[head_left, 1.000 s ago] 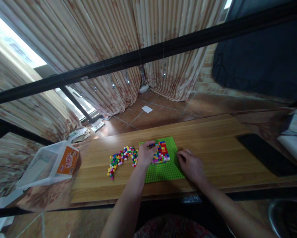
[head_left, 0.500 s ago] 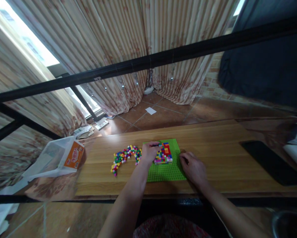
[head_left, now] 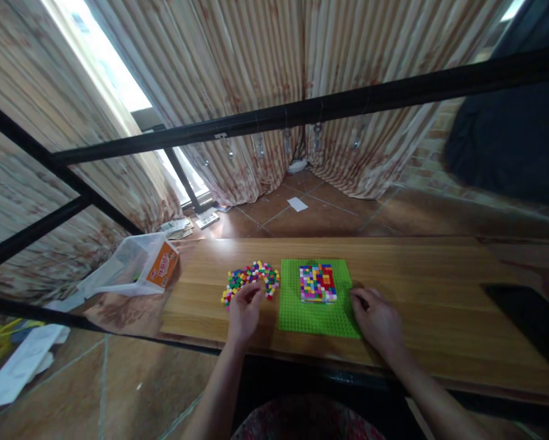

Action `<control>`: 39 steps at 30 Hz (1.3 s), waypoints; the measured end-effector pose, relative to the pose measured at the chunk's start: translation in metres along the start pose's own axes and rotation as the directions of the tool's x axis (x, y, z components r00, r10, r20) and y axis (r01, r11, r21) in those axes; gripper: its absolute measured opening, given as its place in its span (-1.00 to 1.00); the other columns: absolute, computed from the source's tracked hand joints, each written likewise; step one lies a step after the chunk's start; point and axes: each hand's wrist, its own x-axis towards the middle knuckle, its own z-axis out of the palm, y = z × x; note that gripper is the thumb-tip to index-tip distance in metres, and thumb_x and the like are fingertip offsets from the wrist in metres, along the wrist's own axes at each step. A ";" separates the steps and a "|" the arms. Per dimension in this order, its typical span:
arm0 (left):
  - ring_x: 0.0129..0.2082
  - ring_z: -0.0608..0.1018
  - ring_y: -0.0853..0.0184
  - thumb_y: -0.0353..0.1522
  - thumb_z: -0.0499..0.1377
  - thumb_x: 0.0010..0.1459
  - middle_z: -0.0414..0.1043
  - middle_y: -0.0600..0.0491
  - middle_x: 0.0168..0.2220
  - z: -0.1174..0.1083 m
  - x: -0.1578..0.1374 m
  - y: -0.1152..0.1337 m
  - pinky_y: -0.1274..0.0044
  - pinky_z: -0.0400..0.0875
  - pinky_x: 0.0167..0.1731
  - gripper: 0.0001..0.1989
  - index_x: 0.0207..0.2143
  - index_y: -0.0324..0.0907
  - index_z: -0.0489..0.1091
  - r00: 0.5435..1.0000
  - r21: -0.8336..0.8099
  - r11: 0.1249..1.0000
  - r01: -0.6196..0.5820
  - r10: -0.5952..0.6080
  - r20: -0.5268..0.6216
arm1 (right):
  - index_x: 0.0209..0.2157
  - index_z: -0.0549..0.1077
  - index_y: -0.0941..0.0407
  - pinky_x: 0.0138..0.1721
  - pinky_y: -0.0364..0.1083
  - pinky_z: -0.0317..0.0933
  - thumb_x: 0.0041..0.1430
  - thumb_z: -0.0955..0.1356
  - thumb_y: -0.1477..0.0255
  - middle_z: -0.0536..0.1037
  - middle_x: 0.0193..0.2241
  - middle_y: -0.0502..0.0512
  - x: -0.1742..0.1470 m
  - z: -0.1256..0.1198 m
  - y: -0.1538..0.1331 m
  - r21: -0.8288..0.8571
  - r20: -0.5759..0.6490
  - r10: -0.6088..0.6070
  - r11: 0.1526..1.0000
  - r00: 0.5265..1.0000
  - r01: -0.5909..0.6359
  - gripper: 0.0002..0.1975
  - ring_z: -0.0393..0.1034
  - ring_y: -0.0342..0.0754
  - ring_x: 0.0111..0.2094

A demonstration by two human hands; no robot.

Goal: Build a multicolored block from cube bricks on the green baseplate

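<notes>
Loose coloured toy bricks (head_left: 236, 278) lie in a curved pile on the wooden table. Over the near side of that pile is my left hand (head_left: 245, 310), its thumb and fingertips drawn together; whatever is between them is too small to make out. To the right, a green studded baseplate (head_left: 317, 321) lies flat. On it stands a square block of multicoloured bricks (head_left: 317, 283), with a red and orange patch at its right. My right hand (head_left: 378, 318) has its fingers curled closed at the baseplate's right edge, gripping it.
A clear plastic bin (head_left: 137, 263) with an orange label stands left of the wooden table (head_left: 421, 269). A dark flat object (head_left: 528, 321) lies at the table's right. Beyond runs a black metal rail (head_left: 274, 119) in front of striped curtains (head_left: 247, 55).
My left hand has left the brick block and moved left to the loose pile, uncovering the block. My right hand stays at the baseplate's edge. The camera view has shifted.
</notes>
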 end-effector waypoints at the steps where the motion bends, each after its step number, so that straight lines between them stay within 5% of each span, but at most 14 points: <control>1: -0.36 0.55 0.35 -0.33 0.23 -0.02 0.56 0.03 -0.36 -0.006 -0.003 -0.005 0.52 0.44 -0.27 -0.82 -0.34 -0.22 0.50 1.000 0.035 0.999 -0.011 0.012 -0.020 | -0.31 0.51 0.08 -0.34 -0.11 0.21 0.23 0.21 0.29 0.55 -0.31 0.08 0.000 0.000 0.000 -0.001 -0.001 0.003 1.000 1.000 -0.003 -0.72 0.43 -0.06 -0.36; 9: -0.08 0.49 0.23 -0.38 0.16 0.10 0.50 -0.02 -0.15 -0.008 -0.019 -0.017 0.35 0.37 -0.01 -0.83 -0.22 -0.13 0.45 0.944 0.460 0.828 -0.322 0.316 0.092 | -0.31 0.49 0.09 -0.38 -0.10 0.21 0.24 0.20 0.24 0.53 -0.33 0.11 -0.001 0.001 0.006 -0.023 0.020 -0.015 1.000 1.000 0.016 -0.69 0.42 -0.04 -0.39; 15: 0.05 0.37 0.04 -0.20 0.25 0.04 0.37 -0.15 0.04 0.022 -0.020 -0.001 0.21 0.29 0.05 -0.42 0.11 -0.18 0.29 0.939 0.718 0.635 -0.286 0.333 0.080 | -0.30 0.49 0.09 -0.39 -0.09 0.20 0.24 0.19 0.21 0.53 -0.30 0.13 -0.001 0.002 0.011 -0.044 0.029 -0.030 0.999 0.999 0.031 -0.67 0.42 -0.03 -0.38; 22: 0.23 0.19 0.02 -0.34 0.06 0.21 0.16 -0.11 0.24 0.049 0.016 0.008 0.00 0.06 0.16 -0.55 0.16 -0.04 0.23 0.888 0.805 0.414 -0.425 0.362 0.283 | -0.30 0.49 0.08 -0.39 -0.07 0.22 0.23 0.18 0.17 0.54 -0.28 0.14 -0.002 0.002 0.014 -0.069 0.032 -0.031 0.997 0.999 0.034 -0.64 0.42 -0.01 -0.39; 27: 0.13 0.29 0.08 -0.30 0.02 0.25 0.34 -0.09 0.07 0.056 0.034 0.006 -0.06 -0.01 0.17 -0.71 -0.02 -0.12 0.35 0.840 0.776 0.346 -0.527 0.348 0.416 | -0.28 0.48 0.08 -0.40 -0.07 0.23 0.22 0.19 0.15 0.53 -0.28 0.14 -0.003 0.002 0.017 -0.060 0.047 -0.028 0.998 0.998 0.030 -0.64 0.43 -0.01 -0.40; 32: -0.09 0.41 0.16 -0.39 -0.04 0.27 0.43 -0.06 -0.20 0.051 0.041 0.002 -0.03 0.01 0.16 -0.77 -0.22 -0.18 0.40 0.846 0.803 0.299 -0.515 0.331 0.419 | -0.29 0.48 0.07 -0.38 -0.05 0.25 0.21 0.18 0.16 0.54 -0.27 0.15 -0.002 0.003 0.018 -0.065 0.050 -0.025 0.997 0.998 0.028 -0.64 0.44 0.02 -0.38; 39: -0.09 0.41 0.13 -0.47 0.00 0.19 0.43 -0.08 -0.25 0.029 0.038 -0.003 0.00 -0.04 0.18 -0.81 -0.27 -0.21 0.41 0.838 0.827 0.231 -0.513 0.346 0.423 | -0.29 0.48 0.07 -0.39 -0.04 0.26 0.21 0.18 0.14 0.55 -0.27 0.15 -0.002 0.004 0.021 -0.067 0.044 -0.032 0.997 0.999 0.035 -0.63 0.45 0.02 -0.38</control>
